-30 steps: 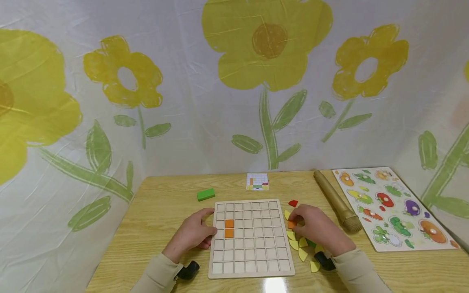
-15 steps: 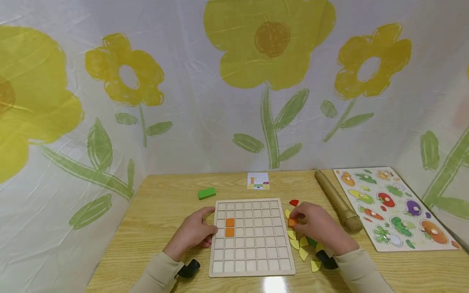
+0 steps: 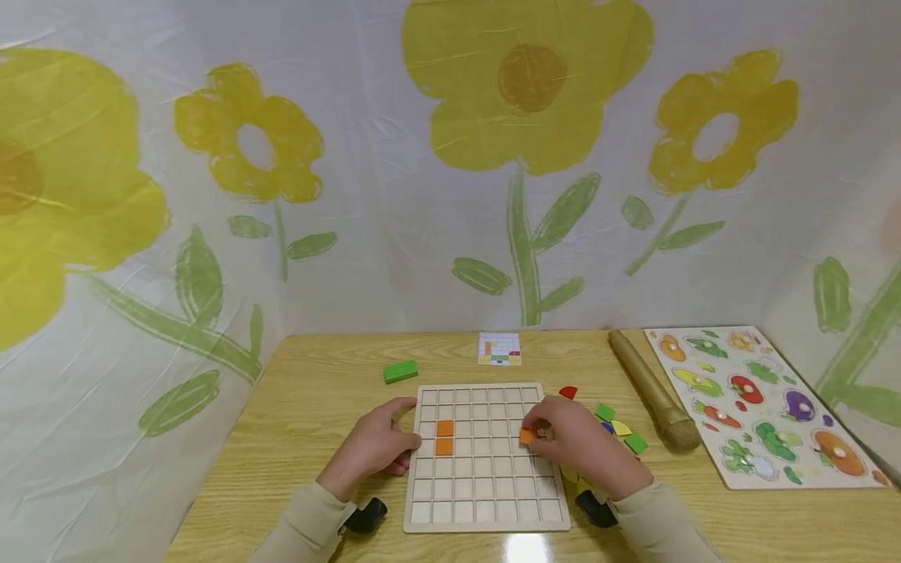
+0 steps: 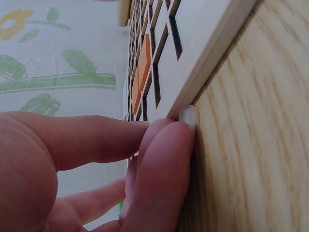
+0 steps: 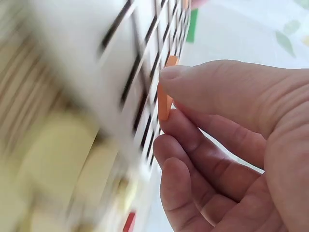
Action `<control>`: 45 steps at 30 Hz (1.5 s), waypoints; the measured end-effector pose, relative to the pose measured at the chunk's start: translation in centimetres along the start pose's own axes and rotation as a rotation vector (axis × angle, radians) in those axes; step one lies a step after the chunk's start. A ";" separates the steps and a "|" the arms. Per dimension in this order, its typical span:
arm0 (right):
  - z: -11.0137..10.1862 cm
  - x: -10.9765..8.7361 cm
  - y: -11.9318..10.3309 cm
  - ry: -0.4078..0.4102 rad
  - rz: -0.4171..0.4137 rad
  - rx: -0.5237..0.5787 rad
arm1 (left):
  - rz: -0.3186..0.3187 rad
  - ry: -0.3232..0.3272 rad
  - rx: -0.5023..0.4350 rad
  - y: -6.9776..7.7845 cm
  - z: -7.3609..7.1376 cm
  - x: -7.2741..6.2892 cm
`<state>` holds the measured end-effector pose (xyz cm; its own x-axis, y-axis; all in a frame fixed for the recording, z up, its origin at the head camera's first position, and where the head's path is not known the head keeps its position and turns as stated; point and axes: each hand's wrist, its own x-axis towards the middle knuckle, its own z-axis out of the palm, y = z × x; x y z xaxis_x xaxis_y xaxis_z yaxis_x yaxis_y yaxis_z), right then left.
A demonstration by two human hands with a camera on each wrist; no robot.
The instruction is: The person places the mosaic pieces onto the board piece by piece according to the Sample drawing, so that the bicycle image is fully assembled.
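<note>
A pale wooden grid board (image 3: 486,467) lies on the table in the head view. Two orange square tiles (image 3: 444,437) sit one above the other in its left part. At its left edge my left hand (image 3: 373,447) holds the board, thumb and fingers on the rim (image 4: 205,60) in the left wrist view. Over the board's right side, my right hand (image 3: 580,444) pinches another orange square tile (image 3: 527,436) between thumb and fingers. That tile (image 5: 164,96) looks tilted in the right wrist view; whether it touches the grid I cannot tell.
Loose yellow, green, blue and red pieces (image 3: 621,428) lie right of the board, partly under my right arm. A green block (image 3: 400,371) and a pattern card (image 3: 500,349) lie behind it. Farther right are a gold microphone-shaped object (image 3: 651,389) and a vegetable puzzle (image 3: 763,414).
My right hand has moved left from the loose pieces to above the board's right columns, carrying the orange tile. Green and blue pieces are uncovered. My left hand stays at the board's edge.
</note>
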<state>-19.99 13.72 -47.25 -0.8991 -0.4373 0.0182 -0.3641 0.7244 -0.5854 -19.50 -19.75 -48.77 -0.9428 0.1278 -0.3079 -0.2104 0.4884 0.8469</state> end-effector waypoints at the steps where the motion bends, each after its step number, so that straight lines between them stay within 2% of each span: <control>1: 0.3 0.3 -0.5 -0.003 -0.005 0.001 | 0.000 -0.003 -0.004 0.0 0.0 0.0; 10: 3.6 2.8 -4.8 -0.048 -0.163 -0.043 | 0.007 -0.012 -0.007 -0.2 0.1 0.1; 16: 5.5 3.4 -7.2 -0.087 -0.202 -0.065 | 0.011 -0.009 0.005 -0.2 0.0 0.1; 23: 6.9 3.5 -7.8 -0.054 -0.244 -0.116 | 0.002 -0.002 0.021 0.0 0.1 0.1; 33: 7.1 3.4 -8.2 -0.029 -0.290 -0.170 | -0.014 0.008 0.040 0.0 0.1 0.2; 45: 7.3 3.3 -8.6 -0.048 -0.273 -0.168 | -0.006 0.014 0.047 0.0 0.0 0.0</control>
<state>-18.10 2.16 -48.10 -0.7517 -0.6493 0.1155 -0.6289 0.6529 -0.4222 -19.45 -19.72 -48.80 -0.9451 0.1126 -0.3068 -0.2043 0.5291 0.8236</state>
